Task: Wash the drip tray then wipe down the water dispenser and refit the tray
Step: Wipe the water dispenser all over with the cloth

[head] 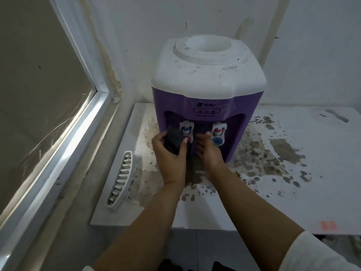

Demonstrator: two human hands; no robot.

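Left hand (172,151) first: it grips a dark cloth (174,139), thumb over the front and fingers curled behind, bunching it against the purple front of the water dispenser (207,94) just left of the left tap (186,129). That hold looks meant to push the cloth into the recess around the spout. Right hand (210,151) sits beside it, fingers laid on the panel between the taps, holding nothing; whether they are straight or curled under I cannot tell, but my guess is it steadies the unit against the wiping push. The two hands are close together, not touching.

Count the taps: two, left one and the right tap (219,132), each white with a coloured button below. Three small indicator lights sit in a row above them.

One drip tray (120,180), white and slotted, lies out on the table (293,192) to the near left, well apart from the dispenser, its bay at the base left open. So refitting is not yet done. The white lid shows dark specks, and the table around is blotched with grime.
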